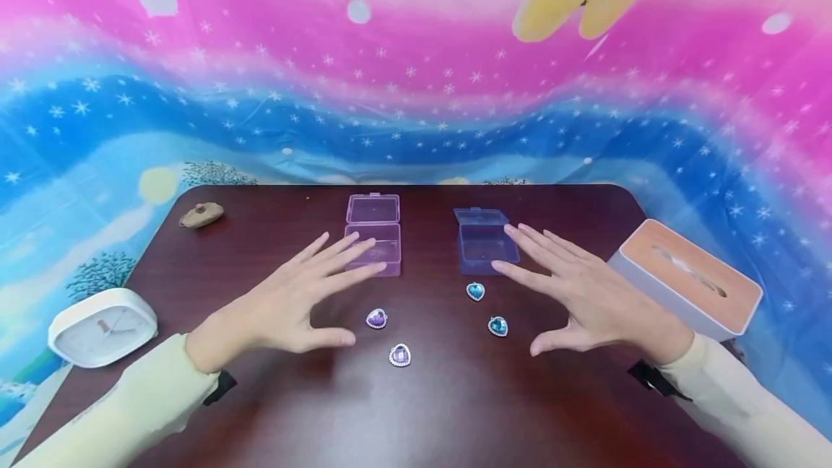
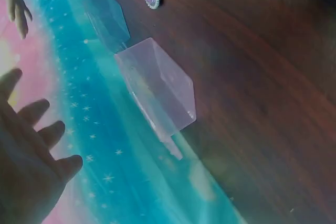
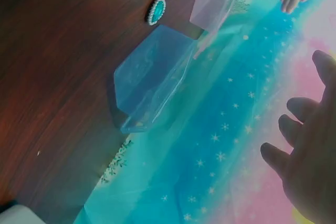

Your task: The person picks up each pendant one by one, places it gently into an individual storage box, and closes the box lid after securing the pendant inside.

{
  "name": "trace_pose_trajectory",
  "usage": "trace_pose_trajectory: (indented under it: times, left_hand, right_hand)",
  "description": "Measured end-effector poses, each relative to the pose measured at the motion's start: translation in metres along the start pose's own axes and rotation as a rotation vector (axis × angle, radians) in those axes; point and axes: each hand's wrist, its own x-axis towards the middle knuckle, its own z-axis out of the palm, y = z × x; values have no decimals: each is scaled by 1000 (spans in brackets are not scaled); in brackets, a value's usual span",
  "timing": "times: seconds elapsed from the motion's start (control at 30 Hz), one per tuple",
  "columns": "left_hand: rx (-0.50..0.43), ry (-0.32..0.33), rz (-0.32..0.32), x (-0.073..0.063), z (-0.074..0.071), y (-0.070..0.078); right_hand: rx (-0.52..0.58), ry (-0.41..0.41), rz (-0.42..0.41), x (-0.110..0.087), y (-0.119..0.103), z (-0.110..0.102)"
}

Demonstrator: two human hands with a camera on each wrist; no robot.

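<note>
Left hand point(image 1: 292, 302): You hold it in the air, fingers spread wide, with nothing in it.
Right hand point(image 1: 588, 298): Yours is spread wide in the air too, with nothing in it.
Purple plastic box point(image 1: 373, 224): It sits on the dark wood table point(image 1: 416, 425) with its top flipped back, about 2 o'clock from your left hand.
Blue plastic box point(image 1: 487, 244): Its top is back too, about 10 o'clock from your right hand.
Far purple heart gem point(image 1: 376, 318): It lies on the table, just past 3 o'clock from your left hand.
Near purple heart gem point(image 1: 399, 355): It lies close to 4 o'clock from that hand.
Far blue heart gem point(image 1: 475, 291): It lies at 9 o'clock from your right hand.
Near blue heart gem point(image 1: 497, 326): It lies between 8 and 9 o'clock from that hand.
Picking up gems: They look light and hard, and their shiny fronts may be slippery. Pinch the bumpy white edges at 3 and 9 o'clock.
Touching boxes: They look light, stiff and easy to crack. Hold the side walls gently.
</note>
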Motion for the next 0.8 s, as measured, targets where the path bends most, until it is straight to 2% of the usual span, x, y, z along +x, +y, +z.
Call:
trace_pose_trajectory:
  times: [0.1, 0.17, 0.23, 0.33, 0.4, 0.5, 0.57, 0.67, 0.8]
  left_hand:
    - [15, 123, -62, 8, 5, -9]
    - [11, 209, -150, 16, 8, -15]
    - [-23, 256, -268, 22, 13, -21]
    - [-115, 236, -446, 26, 21, -27]
    - [-166, 188, -525, 28, 27, -31]
    - [-215, 125, -577, 31, 35, -35]
    - [-212, 105, -581, 34, 40, -38]
    - [-188, 116, -577, 37, 46, -40]
    - [-160, 155, -595, 39, 51, -41]
  right_hand:
    - [20, 29, -6, 4, -1, 0]
    - [34, 38, 0, 9, -4, 1]
    - [56, 44, 15, 16, -8, 4]
    - [108, 47, 39, 30, -17, 12]
    - [176, 43, 59, 42, -23, 18]
    - [286, -4, 108, 60, -33, 27]
    - [341, -56, 145, 73, -39, 35]
    - [383, -131, 186, 93, -47, 50]
    - [418, -177, 209, 114, -58, 72]
